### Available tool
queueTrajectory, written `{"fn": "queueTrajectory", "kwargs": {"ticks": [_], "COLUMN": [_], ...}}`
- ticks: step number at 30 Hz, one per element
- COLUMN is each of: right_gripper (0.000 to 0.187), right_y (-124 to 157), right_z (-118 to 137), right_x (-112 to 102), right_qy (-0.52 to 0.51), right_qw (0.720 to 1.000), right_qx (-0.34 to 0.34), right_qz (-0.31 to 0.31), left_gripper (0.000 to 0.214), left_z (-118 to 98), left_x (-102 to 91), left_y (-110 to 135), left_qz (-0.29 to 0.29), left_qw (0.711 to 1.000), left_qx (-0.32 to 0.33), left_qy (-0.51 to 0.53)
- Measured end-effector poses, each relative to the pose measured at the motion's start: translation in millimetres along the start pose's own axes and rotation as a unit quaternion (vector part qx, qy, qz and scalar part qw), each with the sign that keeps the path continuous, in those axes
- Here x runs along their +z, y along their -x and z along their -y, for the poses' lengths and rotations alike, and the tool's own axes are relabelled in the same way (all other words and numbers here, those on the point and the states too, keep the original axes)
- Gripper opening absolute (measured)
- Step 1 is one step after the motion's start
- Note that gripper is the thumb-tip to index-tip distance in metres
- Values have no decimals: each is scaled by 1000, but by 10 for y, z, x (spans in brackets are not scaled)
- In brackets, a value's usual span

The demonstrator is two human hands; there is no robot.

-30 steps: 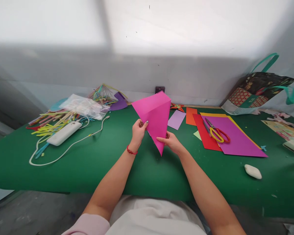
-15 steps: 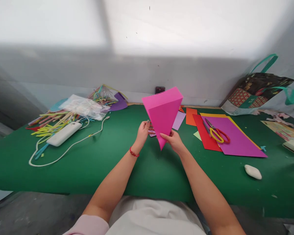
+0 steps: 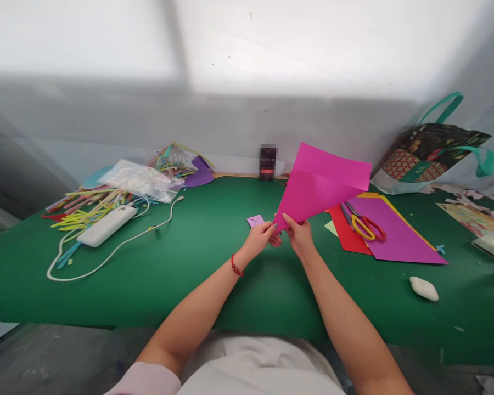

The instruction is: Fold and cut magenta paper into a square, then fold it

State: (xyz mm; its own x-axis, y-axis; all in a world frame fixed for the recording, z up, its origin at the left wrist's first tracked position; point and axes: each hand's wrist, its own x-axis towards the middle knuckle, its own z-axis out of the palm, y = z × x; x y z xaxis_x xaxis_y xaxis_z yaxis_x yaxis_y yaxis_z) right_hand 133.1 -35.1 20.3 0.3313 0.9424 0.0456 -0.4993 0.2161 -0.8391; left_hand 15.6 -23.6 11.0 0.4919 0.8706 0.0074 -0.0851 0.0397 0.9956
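Over the middle of the green mat (image 3: 189, 263): both hands pinched on the low corner of the pink sheet (image 3: 325, 186).
- Right hand (image 3: 300, 237): thumb on the near face, fingers behind, closed on the paper.
- Left hand (image 3: 263, 236): fingertips closed on the same corner tip, touching the right hand. Red bracelet (image 3: 235, 265) on that wrist.
- Sheet is off the mat, held up and tilted, fanning up and right from the corner. One fold line runs across its upper part. Its top edge reaches the mat's far edge in view.
- On the mat, just behind the left hand: small lilac paper piece (image 3: 255, 220), lying flat.
- Mat right half: red sheet (image 3: 348, 237) under a purple sheet (image 3: 395, 236), with yellow-handled scissors (image 3: 364, 225) lying across both. Light green scrap (image 3: 331, 227) at the red sheet's left edge.
- Mat near-right: white oval lump (image 3: 424, 288), alone, well apart from the sheets.
- Mat far-right corner: patterned gift bag (image 3: 432, 153) with teal handles, leaning on the wall.
- Mat left half: white power bank (image 3: 107, 224) with its cable (image 3: 107, 255) looped toward the near edge. Behind it, a pile of coloured sticks (image 3: 82, 211) and a clear plastic bag (image 3: 140, 178).
- Mat far edge, centre: small dark object (image 3: 267, 162), blurred, cannot tell what it is.
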Motion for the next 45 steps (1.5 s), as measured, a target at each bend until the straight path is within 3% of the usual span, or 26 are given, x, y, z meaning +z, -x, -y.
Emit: {"fn": "queueTrajectory", "kwargs": {"ticks": [12,18,28,33,40,45], "right_gripper": [33,41,51,45,41,43], "right_y": [3,9,-39,-56,-48,-52], "right_z": [37,60,52,74,75,79], "right_x": [-3,8,-46,-59,-47,-38], "right_qy": [0,-11,-14,-55,-57,-47], "right_qw": [1000,999,998,996,995,994], "right_qx": [3,18,-17,-10,-18,-27], "right_qz": [5,-35,-57,-70,-82,-97], "left_gripper": [35,35,20,22,26,30], "left_z": [-34,-9,31,65,123,157], "left_x": [2,2,29,62,138,154], "left_y": [58,67,88,84,65,59], "left_qz": [-14,-14,-28,-2,-18,-15], "left_qw": [990,985,967,977,995,996], "left_qx": [78,79,126,123,66,56], "left_qy": [-113,-150,-220,-175,-72,-71]}}
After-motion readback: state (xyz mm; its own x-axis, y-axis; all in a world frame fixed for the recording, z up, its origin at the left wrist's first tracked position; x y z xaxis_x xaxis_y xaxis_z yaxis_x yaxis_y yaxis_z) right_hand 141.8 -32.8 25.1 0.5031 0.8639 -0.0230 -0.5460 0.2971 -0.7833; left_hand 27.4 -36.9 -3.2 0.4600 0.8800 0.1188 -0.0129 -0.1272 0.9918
